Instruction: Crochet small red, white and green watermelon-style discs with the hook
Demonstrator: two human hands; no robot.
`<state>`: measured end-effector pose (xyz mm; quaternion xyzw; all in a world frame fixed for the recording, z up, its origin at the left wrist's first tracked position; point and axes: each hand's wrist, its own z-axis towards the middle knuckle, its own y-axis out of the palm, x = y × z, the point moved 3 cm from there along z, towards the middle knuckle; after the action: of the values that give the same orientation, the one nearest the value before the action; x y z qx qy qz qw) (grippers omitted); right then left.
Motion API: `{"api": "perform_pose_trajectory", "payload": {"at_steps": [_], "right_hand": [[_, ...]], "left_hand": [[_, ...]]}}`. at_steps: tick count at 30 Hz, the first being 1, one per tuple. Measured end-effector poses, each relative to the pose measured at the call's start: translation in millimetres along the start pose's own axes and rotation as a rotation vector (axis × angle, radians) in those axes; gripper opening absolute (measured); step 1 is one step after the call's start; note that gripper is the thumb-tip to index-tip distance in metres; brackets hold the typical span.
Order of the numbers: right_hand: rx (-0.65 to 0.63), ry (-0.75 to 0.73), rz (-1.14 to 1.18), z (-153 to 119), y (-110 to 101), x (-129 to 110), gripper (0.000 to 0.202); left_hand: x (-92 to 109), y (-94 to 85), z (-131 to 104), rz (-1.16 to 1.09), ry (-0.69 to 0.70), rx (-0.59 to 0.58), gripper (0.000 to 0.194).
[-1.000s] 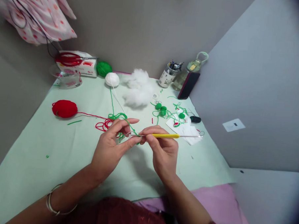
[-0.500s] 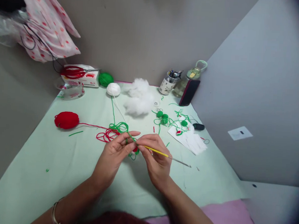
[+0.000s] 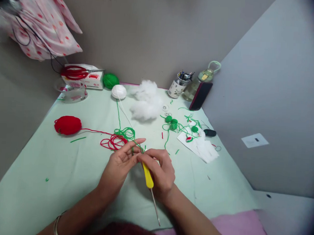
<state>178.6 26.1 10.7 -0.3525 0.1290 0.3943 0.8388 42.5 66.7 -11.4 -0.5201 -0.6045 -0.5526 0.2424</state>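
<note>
In the head view my right hand (image 3: 161, 171) is closed on a yellow-handled crochet hook (image 3: 148, 176), whose free metal end points down toward me. My left hand (image 3: 121, 162) pinches a small crochet piece at the hook's far tip; the fingers mostly hide the piece. Green yarn (image 3: 138, 145) runs over the raised left index finger. Just beyond the hands lie a loose green yarn coil (image 3: 126, 132) and a loose red yarn coil (image 3: 113, 142). The red yarn ball (image 3: 68, 125) rests on the left of the table.
White stuffing (image 3: 147, 101) sits at the back, near a white yarn ball (image 3: 119, 91) and a green yarn ball (image 3: 110, 81). Red scissors (image 3: 75, 72) lie on a box. Small green crocheted balls (image 3: 173, 124), white paper (image 3: 204, 149), a pen cup (image 3: 177, 86) and a phone (image 3: 201, 96) are right.
The crochet hook has swung from pointing right to pointing down toward me as my right hand turned. The red and green crochet piece visible before is now mostly hidden by my fingers.
</note>
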Motion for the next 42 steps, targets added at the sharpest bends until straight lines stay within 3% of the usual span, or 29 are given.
{"api": "perform_pose_trajectory", "payload": {"at_steps": [6,10,17,20,23,27,33,37,42], "right_hand": [[-0.064,-0.089,-0.050,3.3,6.8,1.9,0.054],[-0.148,-0.124,0.063,4.1,12.7,3.2,0.055],[-0.146,0.316,0.256,11.9,13.1,23.4,0.029],[-0.179,0.389,0.309,12.8,15.7,28.3,0.006],[-0.201,0.430,0.345,11.6,17.1,30.8,0.009],[-0.201,0.375,0.286,10.7,15.8,31.0,0.010],[-0.188,0.169,0.026,12.3,11.7,27.8,0.016],[-0.192,0.063,-0.088,13.2,10.5,29.6,0.019],[-0.263,0.124,0.075,14.4,8.3,31.7,0.019]], "left_hand": [[-1.6,-3.6,1.9,-0.140,-0.090,0.031,0.044],[-1.0,-13.7,7.6,-0.193,-0.108,0.084,0.041],[-2.3,-17.0,10.1,-0.038,-0.023,0.048,0.030],[-3.7,-16.3,8.7,-0.005,0.011,0.043,0.028],[-4.5,-17.3,8.4,0.034,0.030,0.042,0.029],[-5.8,-16.1,8.4,0.042,0.023,-0.015,0.030],[-6.5,-11.2,5.2,-0.010,-0.071,-0.073,0.035],[-1.9,-10.2,4.5,0.094,-0.031,-0.086,0.034],[6.7,-10.3,5.3,0.315,0.083,-0.059,0.030]]}}
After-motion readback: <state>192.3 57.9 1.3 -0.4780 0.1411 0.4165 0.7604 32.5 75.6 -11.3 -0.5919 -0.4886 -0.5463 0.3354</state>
